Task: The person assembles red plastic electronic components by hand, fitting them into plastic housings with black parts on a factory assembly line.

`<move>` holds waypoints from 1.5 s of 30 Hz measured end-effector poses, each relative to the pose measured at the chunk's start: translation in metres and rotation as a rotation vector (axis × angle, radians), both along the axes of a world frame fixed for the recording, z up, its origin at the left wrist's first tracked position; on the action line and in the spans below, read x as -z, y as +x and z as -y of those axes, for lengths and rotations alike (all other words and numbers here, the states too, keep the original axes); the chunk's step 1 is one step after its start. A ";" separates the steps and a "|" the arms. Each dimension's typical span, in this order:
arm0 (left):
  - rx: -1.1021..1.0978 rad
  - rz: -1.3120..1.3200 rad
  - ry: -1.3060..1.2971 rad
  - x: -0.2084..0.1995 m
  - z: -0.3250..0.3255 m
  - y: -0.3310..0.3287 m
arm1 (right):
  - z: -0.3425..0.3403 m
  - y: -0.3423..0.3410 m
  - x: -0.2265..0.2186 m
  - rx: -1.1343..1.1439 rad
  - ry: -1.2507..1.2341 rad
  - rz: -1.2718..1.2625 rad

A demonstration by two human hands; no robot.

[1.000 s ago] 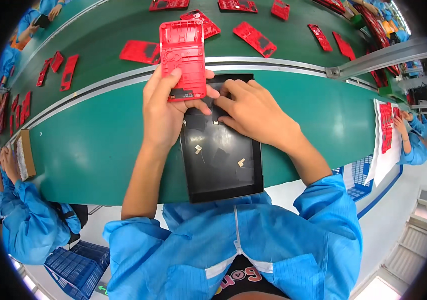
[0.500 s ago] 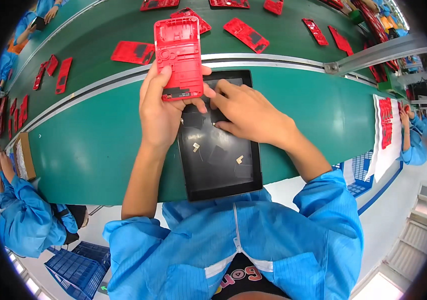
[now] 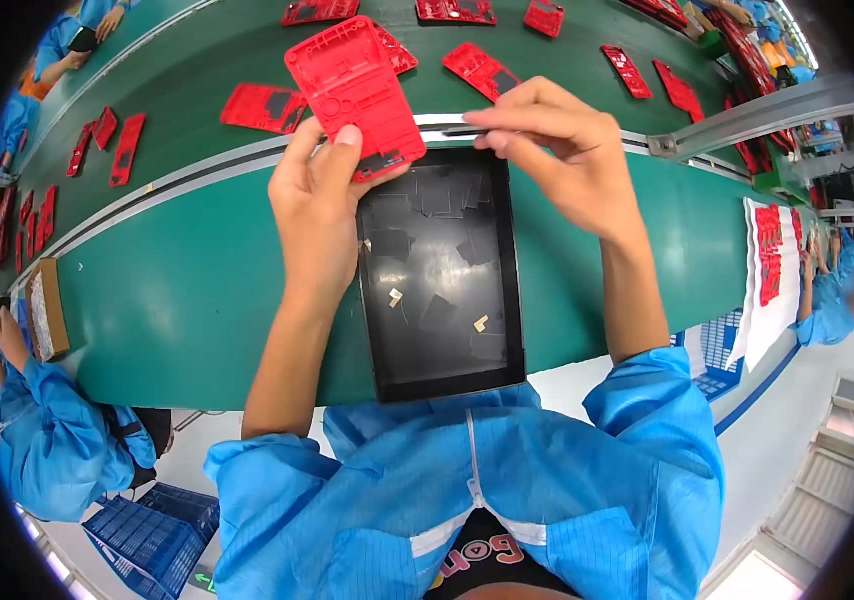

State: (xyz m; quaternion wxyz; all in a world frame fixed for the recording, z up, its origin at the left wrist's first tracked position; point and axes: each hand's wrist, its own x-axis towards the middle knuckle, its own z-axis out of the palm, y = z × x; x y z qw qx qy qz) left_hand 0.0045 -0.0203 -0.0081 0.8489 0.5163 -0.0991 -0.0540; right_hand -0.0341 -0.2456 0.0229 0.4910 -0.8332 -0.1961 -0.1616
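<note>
My left hand [image 3: 315, 205] grips a red plastic housing [image 3: 357, 95], its ribbed inner side showing, tilted with its top to the left. A dark strip sits at the housing's lower end. To its right, my right hand [image 3: 575, 150] pinches a small thin black piece [image 3: 462, 131] between thumb and fingertips, apart from the housing. Beneath both hands lies a black tray [image 3: 447, 386]. Inside it are several thin dark squares, such as one black square [image 3: 437, 312], and small pale pieces, among them a cream clip-like piece [image 3: 396, 298].
Beyond a metal rail [image 3: 217, 166], a dark green belt [image 3: 187, 85] carries several red housings. A metal bar [image 3: 767, 112] crosses at the right. White sheeting with red parts [image 3: 769, 250] is at the far right. A cardboard box [image 3: 49, 310] stands left. Co-workers in blue sit on both sides.
My right hand has risen from the tray, moving up and right with the thin black piece. The red housing has turned, its top leaning left and its lower end shifting right.
</note>
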 end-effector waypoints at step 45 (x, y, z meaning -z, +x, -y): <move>0.072 -0.017 -0.026 0.000 0.005 -0.014 | -0.062 0.001 0.013 0.382 -0.134 0.424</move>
